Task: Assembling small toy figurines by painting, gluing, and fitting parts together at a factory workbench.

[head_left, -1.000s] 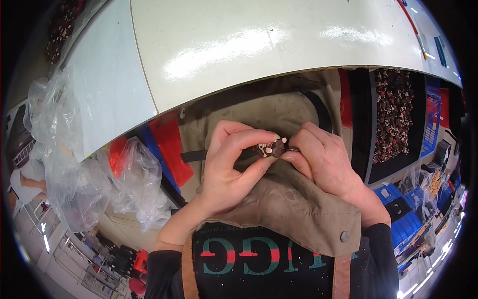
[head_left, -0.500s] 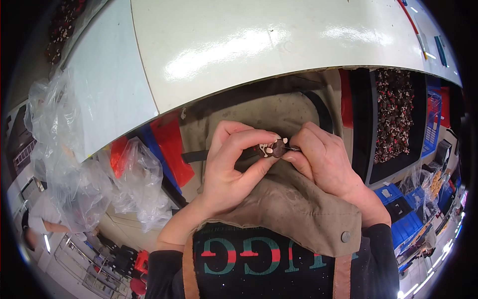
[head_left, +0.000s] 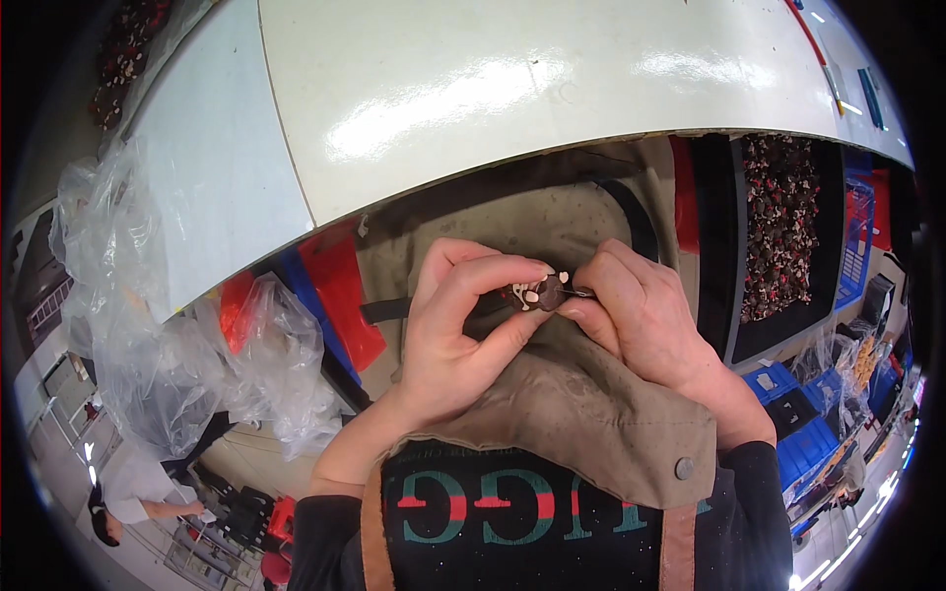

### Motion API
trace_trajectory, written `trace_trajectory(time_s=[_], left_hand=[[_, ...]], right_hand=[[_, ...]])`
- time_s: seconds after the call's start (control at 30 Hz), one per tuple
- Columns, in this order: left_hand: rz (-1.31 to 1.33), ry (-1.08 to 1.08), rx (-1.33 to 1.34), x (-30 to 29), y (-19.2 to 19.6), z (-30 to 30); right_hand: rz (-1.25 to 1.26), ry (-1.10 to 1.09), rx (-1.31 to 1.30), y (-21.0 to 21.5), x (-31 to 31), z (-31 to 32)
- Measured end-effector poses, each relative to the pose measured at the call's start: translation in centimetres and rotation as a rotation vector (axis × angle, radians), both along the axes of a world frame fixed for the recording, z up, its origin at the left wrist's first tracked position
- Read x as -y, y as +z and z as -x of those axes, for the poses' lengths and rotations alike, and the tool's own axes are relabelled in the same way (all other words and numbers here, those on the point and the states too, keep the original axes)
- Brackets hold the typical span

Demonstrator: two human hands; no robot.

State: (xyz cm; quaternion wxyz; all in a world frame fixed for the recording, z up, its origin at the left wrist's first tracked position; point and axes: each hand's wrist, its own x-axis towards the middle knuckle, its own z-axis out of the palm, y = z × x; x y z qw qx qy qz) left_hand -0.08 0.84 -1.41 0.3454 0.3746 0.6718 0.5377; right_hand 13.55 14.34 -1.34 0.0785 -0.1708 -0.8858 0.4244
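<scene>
Between the thumb and fingers of my left hand [head_left: 463, 315] sits a small dark brown figure [head_left: 548, 293] with cream-coloured parts and a bit of red. My right hand [head_left: 641, 310] pinches a thin metal tool [head_left: 579, 293], whose tip meets the figure's right side. Most of the tool is hidden inside my fingers, so its exact kind does not show. Both hands are close together above the brown apron [head_left: 552, 389] on my lap, just below the table's edge.
A white table [head_left: 463, 98] curves across the top. At right stands a black tray [head_left: 734, 246] holding many small dark, cream and red pieces [head_left: 778, 231]. Clear plastic bags [head_left: 148, 305] hang at left. Blue crates [head_left: 803, 448] are lower right. Another person [head_left: 138, 492] is far left.
My hands and the figure stay almost in place; the tool's tip shows slightly more between them. The person at far left has moved lower in the picture, with an arm reaching out.
</scene>
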Motion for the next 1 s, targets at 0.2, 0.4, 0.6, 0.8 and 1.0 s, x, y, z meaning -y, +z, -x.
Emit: trace_trajectory(time_s=[0.2, 0.4, 0.6, 0.8, 1.0], left_hand=[[0.017, -0.004, -0.013, 0.03, 0.06, 0.06], [0.024, 0.015, 0.018, 0.01, 0.18, 0.00], [0.009, 0.004, 0.008, -0.08, 0.02, -0.01], [0.018, -0.041, 0.016, -0.10, -0.15, 0.16], [0.049, -0.156, 0.277, 0.00, -0.28, 0.50]], right_hand=[[-0.009, 0.013, 0.007, 0.08, -0.09, 0.02], [-0.020, 0.016, 0.012, 0.16, -0.12, 0.01], [-0.011, 0.004, 0.000, 0.01, -0.10, 0.03], [-0.014, 0.012, -0.004, 0.01, -0.09, 0.01], [0.003, -0.018, 0.010, -0.01, -0.49, -0.35]])
